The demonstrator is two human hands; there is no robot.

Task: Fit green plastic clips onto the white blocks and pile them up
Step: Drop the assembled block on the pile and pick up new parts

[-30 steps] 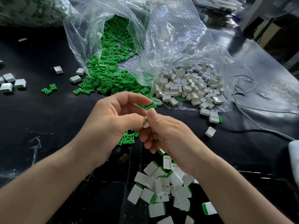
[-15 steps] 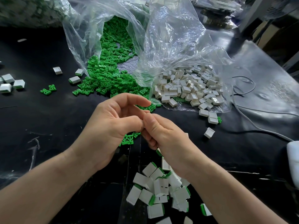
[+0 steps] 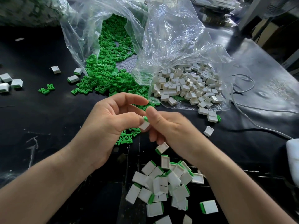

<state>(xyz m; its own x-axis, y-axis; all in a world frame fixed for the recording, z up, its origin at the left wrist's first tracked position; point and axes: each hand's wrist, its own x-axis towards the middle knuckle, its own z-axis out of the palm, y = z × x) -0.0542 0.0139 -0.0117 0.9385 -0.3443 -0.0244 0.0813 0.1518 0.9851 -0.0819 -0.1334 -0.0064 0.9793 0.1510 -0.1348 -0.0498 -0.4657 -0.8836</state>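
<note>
white block [image 3: 144,125] with green clip [image 3: 145,118], pinched between left hand [image 3: 110,126], right hand [image 3: 171,127]

No legible text, label, brand or number on white plastic blocks [image 3: 186,88], green plastic clips [image 3: 105,78] or clear plastic bags [image 3: 169,38].

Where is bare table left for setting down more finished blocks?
Bare black table lies left of the left hand, up to the spilled green plastic clips, and right of the right hand, before the grey cable. Crowded: clear plastic bags behind, clipped white blocks piled near.
</note>
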